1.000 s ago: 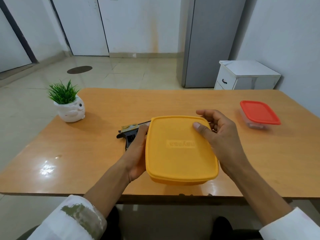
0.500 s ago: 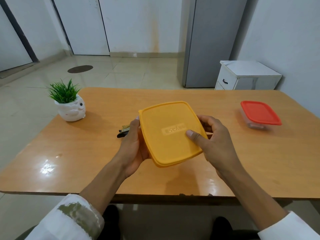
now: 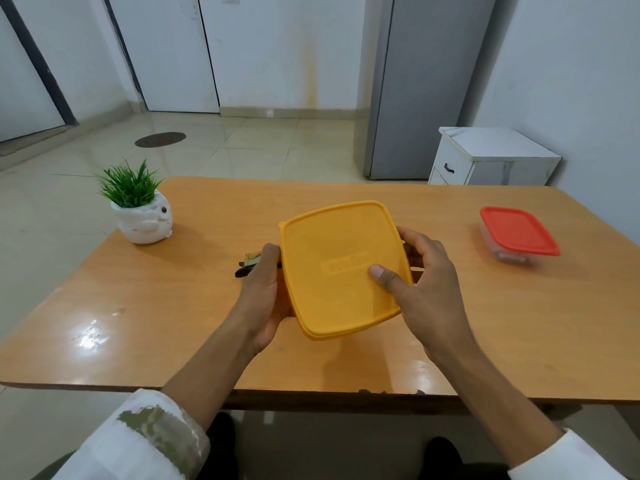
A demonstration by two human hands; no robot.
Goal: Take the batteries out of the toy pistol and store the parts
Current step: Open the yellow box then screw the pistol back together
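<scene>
Both hands hold a yellow lidded box point(image 3: 343, 265) above the middle of the wooden table point(image 3: 194, 306), tilted with its lid toward me. My left hand point(image 3: 265, 292) grips its left side. My right hand point(image 3: 420, 282) grips the right side, thumb pressed on the lid. Behind my left hand lies the toy pistol point(image 3: 250, 263), dark with a gold part; only its rear end shows. The box's contents are hidden, and no batteries are visible.
A small clear box with a red lid point(image 3: 517, 233) sits at the table's right. A white pot with a green plant point(image 3: 143, 216) stands at the far left. Beyond the table are a white cabinet point(image 3: 491, 157) and a grey fridge point(image 3: 422, 84).
The yellow box has been lifted off the table and tilted up, lid toward me, moving slightly away. Both hands kept their hold; most of the pistol is now hidden.
</scene>
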